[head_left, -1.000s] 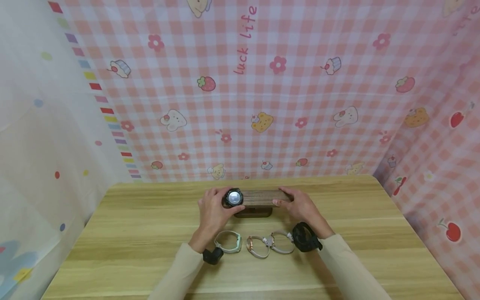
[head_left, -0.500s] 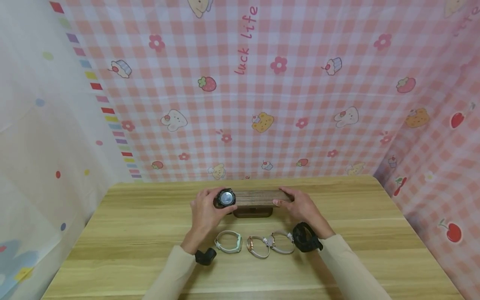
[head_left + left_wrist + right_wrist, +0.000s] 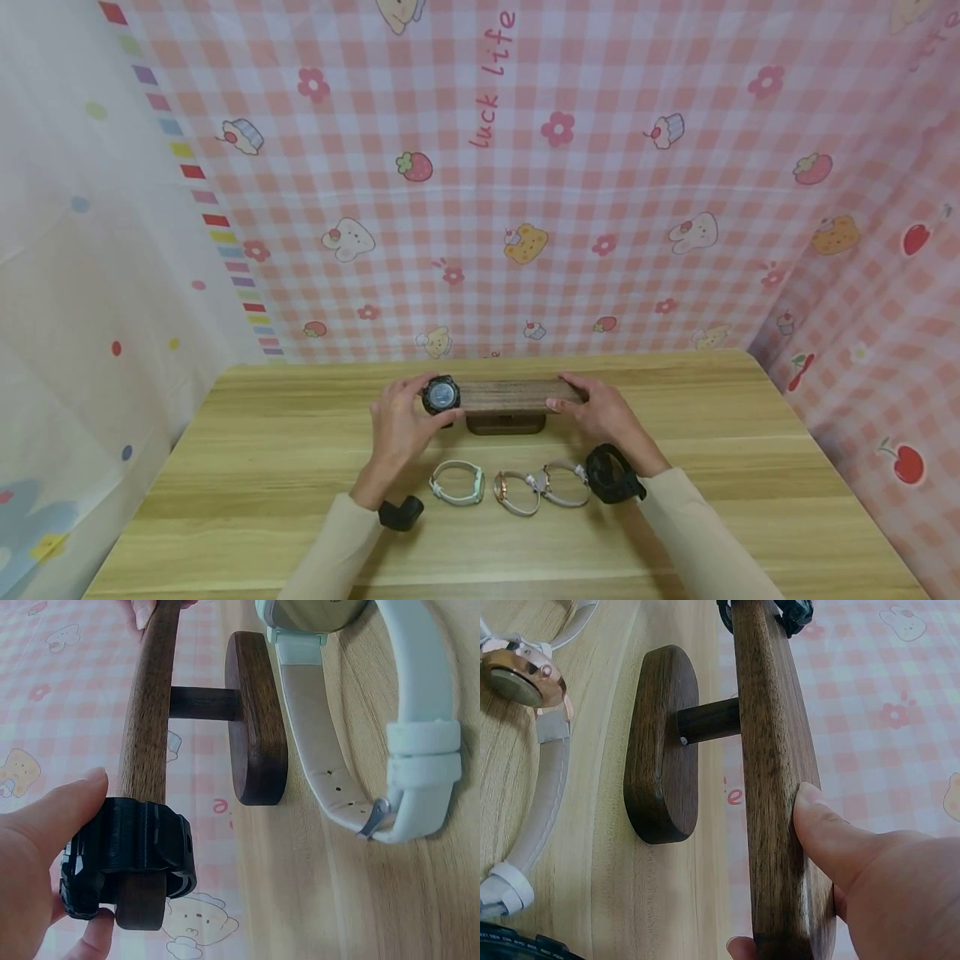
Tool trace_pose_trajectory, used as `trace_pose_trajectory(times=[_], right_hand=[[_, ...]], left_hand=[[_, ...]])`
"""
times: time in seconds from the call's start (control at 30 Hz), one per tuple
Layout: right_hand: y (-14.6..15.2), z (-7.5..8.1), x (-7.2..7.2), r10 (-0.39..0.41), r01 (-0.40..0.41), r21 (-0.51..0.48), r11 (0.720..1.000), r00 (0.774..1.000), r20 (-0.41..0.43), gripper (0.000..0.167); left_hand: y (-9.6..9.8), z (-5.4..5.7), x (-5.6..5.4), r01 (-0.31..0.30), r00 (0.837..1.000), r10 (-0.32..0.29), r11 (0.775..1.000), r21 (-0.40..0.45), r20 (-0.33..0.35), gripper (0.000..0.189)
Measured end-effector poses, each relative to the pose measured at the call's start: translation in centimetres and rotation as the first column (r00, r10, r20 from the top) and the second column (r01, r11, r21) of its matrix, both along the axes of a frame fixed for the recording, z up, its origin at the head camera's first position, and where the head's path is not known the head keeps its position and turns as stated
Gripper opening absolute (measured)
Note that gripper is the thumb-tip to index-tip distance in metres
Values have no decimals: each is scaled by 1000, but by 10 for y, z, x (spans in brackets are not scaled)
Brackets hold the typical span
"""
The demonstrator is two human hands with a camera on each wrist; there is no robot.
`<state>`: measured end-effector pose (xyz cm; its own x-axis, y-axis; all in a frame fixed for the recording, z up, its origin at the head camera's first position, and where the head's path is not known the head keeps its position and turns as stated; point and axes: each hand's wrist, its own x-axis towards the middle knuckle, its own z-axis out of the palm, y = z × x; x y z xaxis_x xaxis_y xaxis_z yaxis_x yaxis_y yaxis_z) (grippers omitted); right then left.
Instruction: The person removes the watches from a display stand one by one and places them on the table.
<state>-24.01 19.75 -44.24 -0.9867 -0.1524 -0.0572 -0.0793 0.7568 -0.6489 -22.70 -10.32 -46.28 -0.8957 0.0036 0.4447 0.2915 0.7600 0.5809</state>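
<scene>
A dark wooden watch stand has a horizontal bar (image 3: 510,396) on a post above its oval base (image 3: 506,425). A black sports watch (image 3: 441,395) is looped around the bar's left end. My left hand (image 3: 397,425) pinches this watch between thumb and fingers; the left wrist view shows the bar's tip sticking out of the black strap (image 3: 142,836). My right hand (image 3: 600,408) grips the bar's right end, its thumb (image 3: 832,832) along the side. Nearer than the stand lie a mint-green watch (image 3: 459,483) and two watches with rose-gold cases (image 3: 517,493) and pale straps.
The stand and watches are on a light wooden table (image 3: 262,467). A black ring-shaped item (image 3: 611,473) shows by the right wrist, and a black wrist camera (image 3: 401,514) by the left. Pink checked cloth (image 3: 450,208) hangs behind the table.
My left hand has slid the black watch leftward along the bar to its left end. The right hand and the stand have kept their places.
</scene>
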Motion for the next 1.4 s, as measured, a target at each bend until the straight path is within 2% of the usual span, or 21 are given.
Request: trace_pose_trajectory(times=[0.4,0.73,0.9,1.17,1.4], right_hand=[[-1,1,0,-6,6,18,1000,1000,12,62],[-2,2,1,-12,11,17,1000,1000,27,64],[-1,3,1,-15,15,17,1000,999,40,66],[-1,2,1,-8,7,18,1000,1000,31,66],[-1,3,1,-11,11,16,1000,999,32,65]], left_hand=[[-18,2,7,3,999,-8,996,91,52,65],[-37,0,16,24,999,-26,993,115,18,62],[-42,0,22,42,999,-45,993,113,22,58],[-51,-3,32,24,998,-28,997,75,52,60],[-58,-5,42,58,997,-60,997,43,46,61]])
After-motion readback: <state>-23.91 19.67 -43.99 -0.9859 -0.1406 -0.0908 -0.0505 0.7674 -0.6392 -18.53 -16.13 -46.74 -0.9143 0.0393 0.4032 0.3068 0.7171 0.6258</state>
